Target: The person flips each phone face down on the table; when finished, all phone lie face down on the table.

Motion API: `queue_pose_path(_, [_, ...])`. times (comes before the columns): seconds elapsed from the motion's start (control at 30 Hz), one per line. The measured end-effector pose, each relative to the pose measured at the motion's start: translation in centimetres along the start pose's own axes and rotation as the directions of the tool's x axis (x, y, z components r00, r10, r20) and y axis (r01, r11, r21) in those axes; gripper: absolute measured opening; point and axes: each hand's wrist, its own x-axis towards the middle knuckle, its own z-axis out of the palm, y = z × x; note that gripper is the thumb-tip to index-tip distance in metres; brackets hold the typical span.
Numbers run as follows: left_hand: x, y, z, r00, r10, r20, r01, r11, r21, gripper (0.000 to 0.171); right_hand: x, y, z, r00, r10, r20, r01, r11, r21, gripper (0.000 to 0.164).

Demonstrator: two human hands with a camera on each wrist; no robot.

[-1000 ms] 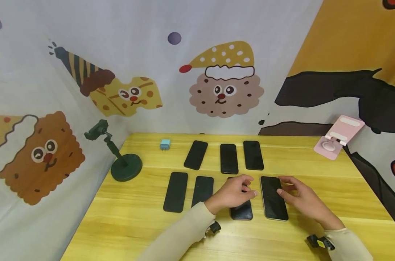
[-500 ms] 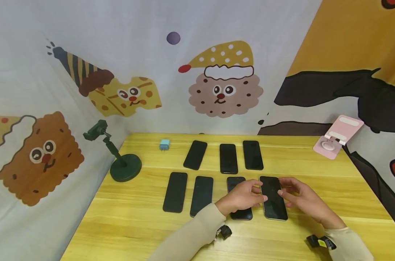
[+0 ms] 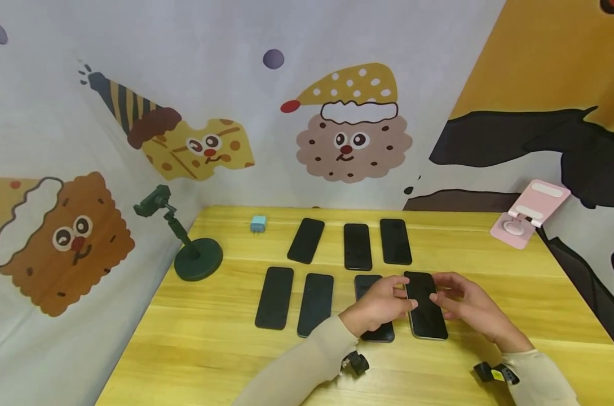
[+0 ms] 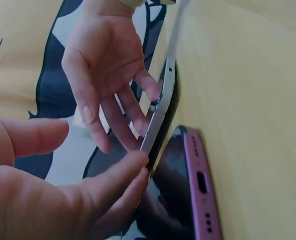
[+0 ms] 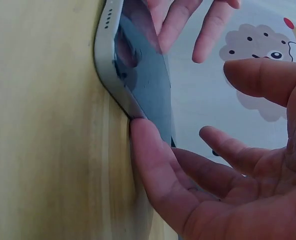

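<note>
A black-screened smartphone (image 3: 427,318) with a pale metal edge lies face up between my hands. My left hand (image 3: 380,304) touches its left long edge with the fingertips, the thumb raised apart in the left wrist view. Along the opposite edge, fingertips of my right hand (image 3: 471,310) touch the side, its thumb over the screen without visible contact. In the left wrist view a dark gap shows under the phone's edge; whether it is off the table I cannot tell. Beneath my left hand lies a purple-edged smartphone (image 4: 203,185), partly covered in the head view.
Two more phones, a left one (image 3: 274,298) and a middle one (image 3: 315,304), lie left in this row. Three phones, including a tilted one (image 3: 306,241), form the back row. A blue charger plug (image 3: 258,224), green phone stand (image 3: 198,259) and pink stand (image 3: 540,200) stand near the edges.
My left hand has moved right, from over the purple-edged phone to the pale-edged phone's left side. That phone now appears slightly farther up in the head view. My right hand stays beside it.
</note>
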Motion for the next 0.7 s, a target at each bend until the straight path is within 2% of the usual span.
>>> queue_pose_path(0.3, [-0.1, -0.1, 0.2, 1.000, 0.017, -0.017, -0.018, 0.993, -0.117, 0.065, 0.2, 0.0, 0.3, 1.000, -0.024, -0.019, 0.024, 1.000, 0.019, 0.066])
queue_pose_path(0.53, [0.4, -0.4, 0.4, 0.998, 0.052, -0.040, -0.058, 0.982, -0.182, 0.056, 0.1, -0.5, 1.3, 0.996, -0.080, -0.033, 0.081, 0.996, 0.035, 0.059])
queue_pose_path(0.7, [0.6, -0.5, 0.5, 0.998, 0.039, -0.053, -0.050, 0.971, -0.233, 0.066, -0.1, -1.0, 1.7, 0.995, -0.101, -0.009, 0.101, 0.993, 0.058, 0.055])
